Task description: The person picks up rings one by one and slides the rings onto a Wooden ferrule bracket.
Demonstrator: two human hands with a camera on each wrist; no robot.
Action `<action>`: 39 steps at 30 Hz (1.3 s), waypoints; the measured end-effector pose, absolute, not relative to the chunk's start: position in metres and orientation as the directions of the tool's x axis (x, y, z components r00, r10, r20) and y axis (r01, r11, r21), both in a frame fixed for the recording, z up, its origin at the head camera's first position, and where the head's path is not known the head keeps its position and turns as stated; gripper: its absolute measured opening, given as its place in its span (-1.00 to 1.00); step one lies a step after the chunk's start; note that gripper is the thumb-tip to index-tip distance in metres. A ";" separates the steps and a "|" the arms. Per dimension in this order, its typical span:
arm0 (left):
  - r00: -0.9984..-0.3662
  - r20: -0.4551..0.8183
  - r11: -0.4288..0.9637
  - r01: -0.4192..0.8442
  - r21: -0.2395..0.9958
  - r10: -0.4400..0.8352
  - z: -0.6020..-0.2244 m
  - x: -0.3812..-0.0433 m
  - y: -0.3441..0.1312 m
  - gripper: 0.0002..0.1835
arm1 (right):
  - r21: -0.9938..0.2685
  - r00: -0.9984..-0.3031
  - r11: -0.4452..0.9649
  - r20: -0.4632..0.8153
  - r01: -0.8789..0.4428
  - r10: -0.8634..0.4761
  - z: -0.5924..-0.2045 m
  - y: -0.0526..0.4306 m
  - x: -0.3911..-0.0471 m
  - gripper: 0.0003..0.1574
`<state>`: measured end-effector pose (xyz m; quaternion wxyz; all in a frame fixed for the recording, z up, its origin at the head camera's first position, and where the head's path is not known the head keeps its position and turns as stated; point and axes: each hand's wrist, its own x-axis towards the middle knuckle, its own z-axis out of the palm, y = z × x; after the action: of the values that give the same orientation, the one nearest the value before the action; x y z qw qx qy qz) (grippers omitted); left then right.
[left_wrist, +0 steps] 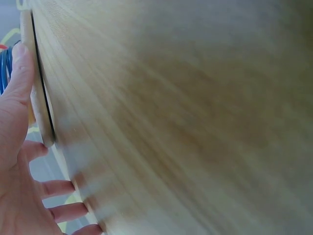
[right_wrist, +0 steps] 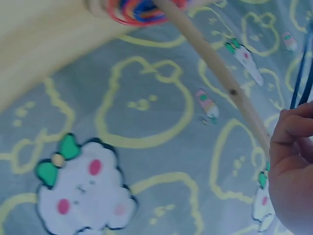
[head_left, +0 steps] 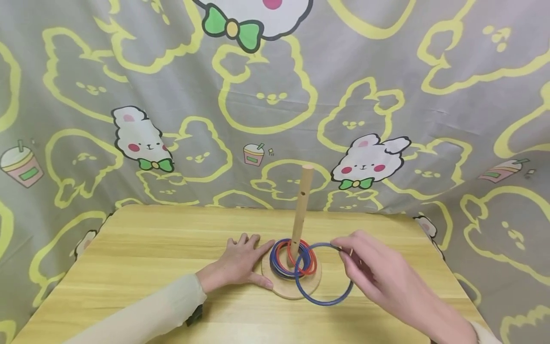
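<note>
A ring-toss toy stands on the table: a round wooden base with an upright wooden peg. Several red and blue rings lie round the peg. My right hand pinches the far right side of a loose blue ring, which leans on the base's right edge and reaches onto the table. My left hand lies flat on the table, fingers straight, thumb against the base's left edge. The left wrist view shows that thumb on the base rim. The right wrist view shows the peg, the stacked rings and the held ring.
The light wooden table has its left and right edges in view. A grey cloth printed with yellow rabbit outlines and white rabbits hangs behind and round the table.
</note>
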<state>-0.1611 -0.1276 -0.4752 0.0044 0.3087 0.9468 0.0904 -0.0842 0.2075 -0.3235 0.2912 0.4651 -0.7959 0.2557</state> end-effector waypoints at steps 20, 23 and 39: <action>-0.830 0.001 0.818 0.550 0.168 0.558 -0.472 -0.160 -0.127 0.28 | -0.433 -0.571 0.434 0.777 -0.790 -0.265 -0.254 0.156 -0.128 -0.69; -0.826 0.005 0.814 0.555 0.172 0.563 -0.472 -0.161 -0.127 0.28 | -0.534 -0.664 0.442 0.715 -0.721 -0.217 -0.256 0.154 -0.136 -0.72; -0.827 0.007 0.815 0.557 0.160 0.563 -0.471 -0.161 -0.126 0.29 | -0.759 -0.895 0.475 0.358 -0.445 -0.266 -0.334 0.153 -0.169 -0.74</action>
<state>-0.1613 -0.1256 -0.4712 0.0202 0.2938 0.9525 0.0776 -0.1687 0.1533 -0.3339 0.0954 0.2084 -0.8535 0.4681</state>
